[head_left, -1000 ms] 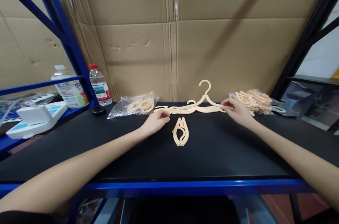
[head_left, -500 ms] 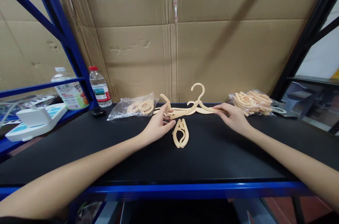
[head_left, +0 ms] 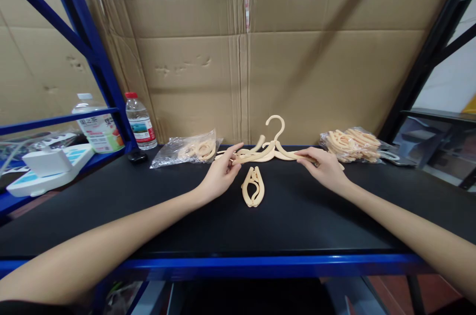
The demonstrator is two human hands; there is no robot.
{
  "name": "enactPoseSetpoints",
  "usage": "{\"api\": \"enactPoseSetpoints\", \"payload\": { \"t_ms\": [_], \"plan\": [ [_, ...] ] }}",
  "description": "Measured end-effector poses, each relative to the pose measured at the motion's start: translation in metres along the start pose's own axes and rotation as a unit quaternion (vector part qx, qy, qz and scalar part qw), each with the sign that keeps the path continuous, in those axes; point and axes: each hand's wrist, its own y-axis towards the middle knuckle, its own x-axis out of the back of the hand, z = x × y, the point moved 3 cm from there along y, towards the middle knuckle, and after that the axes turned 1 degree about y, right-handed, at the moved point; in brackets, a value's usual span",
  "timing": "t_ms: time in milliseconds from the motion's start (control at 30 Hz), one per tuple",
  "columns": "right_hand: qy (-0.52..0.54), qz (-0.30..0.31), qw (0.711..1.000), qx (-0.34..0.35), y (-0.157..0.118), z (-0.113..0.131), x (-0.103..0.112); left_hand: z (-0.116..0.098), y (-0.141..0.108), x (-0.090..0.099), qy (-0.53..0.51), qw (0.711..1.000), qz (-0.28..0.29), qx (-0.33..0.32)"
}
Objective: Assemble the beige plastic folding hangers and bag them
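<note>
A beige plastic folding hanger [head_left: 275, 144] is spread out between my two hands, its hook pointing up. My left hand [head_left: 218, 176] closes its fingers on the left arm of this hanger. Above that arm a short curved piece [head_left: 257, 144] sticks up, tilted to the right. With thumb and fingers my right hand [head_left: 324, 168] pinches the right arm. More beige hanger parts lie behind the held one, partly hidden by it. Nearer to me, a folded beige hanger [head_left: 261, 188] rests flat on the black table [head_left: 282, 225], touched by neither hand.
Bagged beige hangers [head_left: 349, 145] lie at the back right, and another clear bag [head_left: 173, 151] with hangers at the back left. A red-capped water bottle [head_left: 139, 124], a larger bottle [head_left: 97, 131], a black object [head_left: 137, 157] and a white power strip [head_left: 74, 171] stand left. Cardboard [head_left: 320, 67] walls the back.
The short curved piece near my left hand has swung from leaning left to leaning right. The hook has shifted slightly left, and my right hand's grip has changed a little.
</note>
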Motion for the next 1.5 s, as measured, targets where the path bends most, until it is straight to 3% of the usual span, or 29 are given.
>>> {"api": "enactPoseSetpoints", "payload": {
  "t_ms": [700, 867, 1033, 1167, 1300, 1500],
  "plan": [
    [-0.019, 0.007, 1.000, 0.016, 0.000, 0.002, 0.000, -0.004, 0.001, 0.002, -0.091, 0.993, -0.025, 0.068],
    [-0.029, 0.025, 0.999, 0.030, 0.000, 0.001, 0.000, -0.003, 0.003, 0.004, -0.171, 0.979, -0.058, 0.098],
    [-0.025, 0.042, 0.994, 0.095, 0.001, 0.003, -0.001, 0.010, 0.004, 0.005, -0.251, 0.948, -0.105, 0.163],
    [-0.092, 0.047, 0.988, 0.119, 0.002, 0.006, 0.002, 0.017, 0.005, 0.007, -0.289, 0.926, -0.145, 0.198],
    [-0.190, 0.027, 0.977, 0.089, 0.001, 0.007, 0.007, 0.019, 0.006, 0.009, -0.304, 0.915, -0.168, 0.207],
    [-0.277, -0.012, 0.960, 0.037, -0.003, 0.006, 0.009, 0.018, 0.006, 0.009, -0.283, 0.924, -0.168, 0.192]
  ]
}}
